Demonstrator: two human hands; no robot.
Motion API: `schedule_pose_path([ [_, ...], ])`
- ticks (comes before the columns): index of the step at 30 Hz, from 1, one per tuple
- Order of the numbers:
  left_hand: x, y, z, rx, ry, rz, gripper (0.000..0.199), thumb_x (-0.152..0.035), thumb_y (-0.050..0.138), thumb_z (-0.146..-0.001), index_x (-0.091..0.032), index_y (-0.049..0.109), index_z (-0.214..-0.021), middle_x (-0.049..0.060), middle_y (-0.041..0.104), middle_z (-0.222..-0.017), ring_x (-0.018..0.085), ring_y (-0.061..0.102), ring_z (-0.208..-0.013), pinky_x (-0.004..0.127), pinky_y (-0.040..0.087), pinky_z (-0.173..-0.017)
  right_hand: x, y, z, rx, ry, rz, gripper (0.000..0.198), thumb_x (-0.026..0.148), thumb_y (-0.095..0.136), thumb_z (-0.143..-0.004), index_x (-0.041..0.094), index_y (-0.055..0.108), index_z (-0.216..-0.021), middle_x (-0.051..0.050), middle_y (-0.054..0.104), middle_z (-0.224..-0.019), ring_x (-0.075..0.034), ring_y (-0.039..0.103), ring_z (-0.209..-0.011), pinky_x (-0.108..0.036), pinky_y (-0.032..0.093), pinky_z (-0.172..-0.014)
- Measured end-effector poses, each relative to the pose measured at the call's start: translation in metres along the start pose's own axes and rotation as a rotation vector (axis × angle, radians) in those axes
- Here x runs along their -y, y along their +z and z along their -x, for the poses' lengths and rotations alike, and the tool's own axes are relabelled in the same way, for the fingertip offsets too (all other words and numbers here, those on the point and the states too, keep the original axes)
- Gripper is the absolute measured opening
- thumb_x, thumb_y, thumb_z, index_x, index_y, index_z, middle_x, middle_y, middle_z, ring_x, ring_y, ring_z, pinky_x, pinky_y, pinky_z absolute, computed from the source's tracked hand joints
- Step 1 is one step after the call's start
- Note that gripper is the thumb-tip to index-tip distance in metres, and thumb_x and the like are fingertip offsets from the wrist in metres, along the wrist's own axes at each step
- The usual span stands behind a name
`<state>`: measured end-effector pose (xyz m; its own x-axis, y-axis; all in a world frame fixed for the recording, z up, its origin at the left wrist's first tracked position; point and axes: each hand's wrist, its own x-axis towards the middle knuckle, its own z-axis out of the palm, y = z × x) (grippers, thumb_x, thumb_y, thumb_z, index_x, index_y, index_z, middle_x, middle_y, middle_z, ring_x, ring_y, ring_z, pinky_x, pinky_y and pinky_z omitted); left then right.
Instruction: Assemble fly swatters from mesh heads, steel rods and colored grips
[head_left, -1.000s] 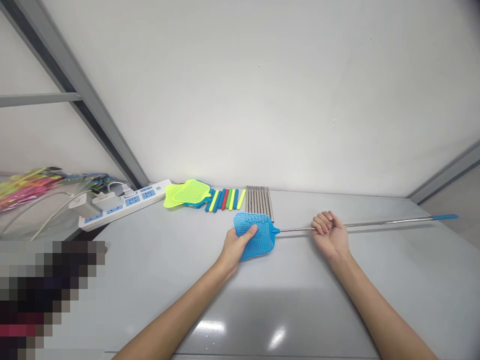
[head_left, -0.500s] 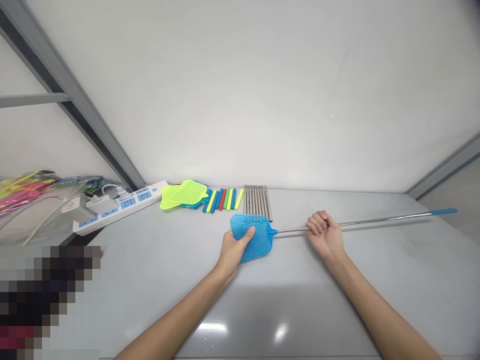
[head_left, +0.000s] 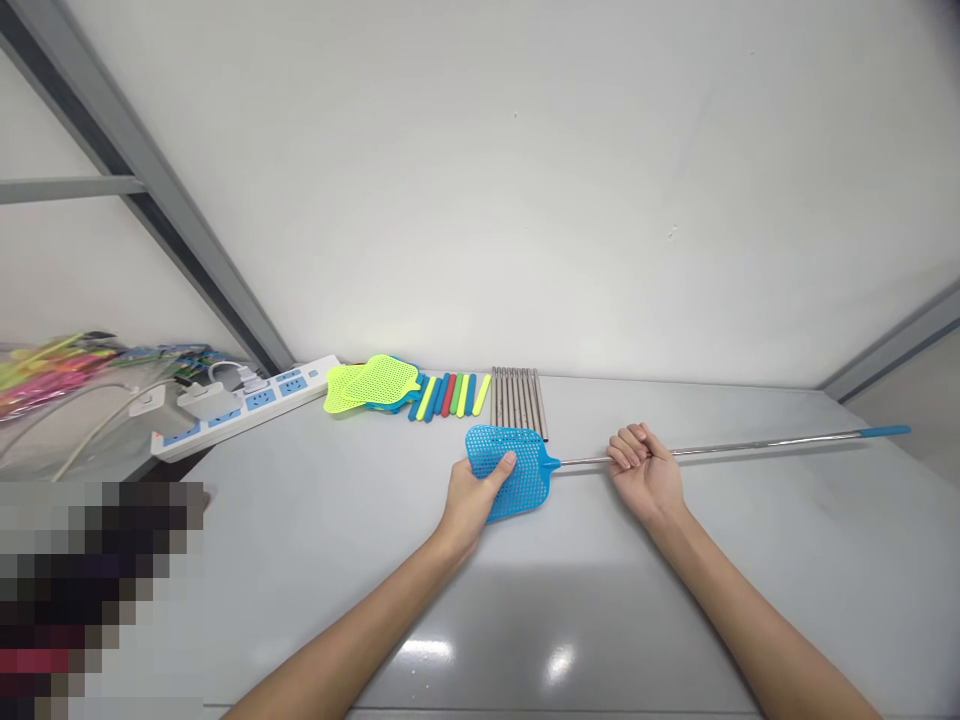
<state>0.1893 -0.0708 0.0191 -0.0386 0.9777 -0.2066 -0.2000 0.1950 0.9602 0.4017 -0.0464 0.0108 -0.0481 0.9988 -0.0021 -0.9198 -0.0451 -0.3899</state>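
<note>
My left hand [head_left: 472, 495] grips the square, perforated blue head of a fly swatter [head_left: 525, 475], thumb on top and fingers beneath. A thin metal rod runs right from the head and ends in a blue handle [head_left: 885, 431]. Partway along the rod, my right hand [head_left: 641, 465] is turned palm up with its fingers curled round the metal. The swatter lies roughly level, its rod extended long. Just behind its head is a row of short metal tubes [head_left: 519, 400].
Colored handle sticks [head_left: 451, 396] lie side by side left of the tubes. Further left are stacked yellow and blue swatter heads [head_left: 382, 380]. A white power strip [head_left: 262, 400] with plugs and cables is at the table's left, near bagged colorful items [head_left: 60, 375].
The view has shifted slightly. My right hand has slid a little left along the rod toward the swatter head; the left hand keeps the same grip.
</note>
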Motion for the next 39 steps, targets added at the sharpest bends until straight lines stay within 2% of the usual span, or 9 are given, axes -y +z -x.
schedule_pose_path([
  [39,0.003,0.003,0.003,-0.01,0.002,-0.023,0.034,-0.04,0.065,-0.059,-0.01,0.063,-0.077,0.01,0.067,-0.081,0.021,0.062,-0.073,0.033,0.049,-0.07,-0.017,0.011,0.008,-0.008,0.058,-0.024,0.017,0.017,0.043,-0.08,0.016,0.042,-0.063,0.006,0.028,-0.051,-0.005,0.034,-0.044,-0.017,0.035,-0.043],
])
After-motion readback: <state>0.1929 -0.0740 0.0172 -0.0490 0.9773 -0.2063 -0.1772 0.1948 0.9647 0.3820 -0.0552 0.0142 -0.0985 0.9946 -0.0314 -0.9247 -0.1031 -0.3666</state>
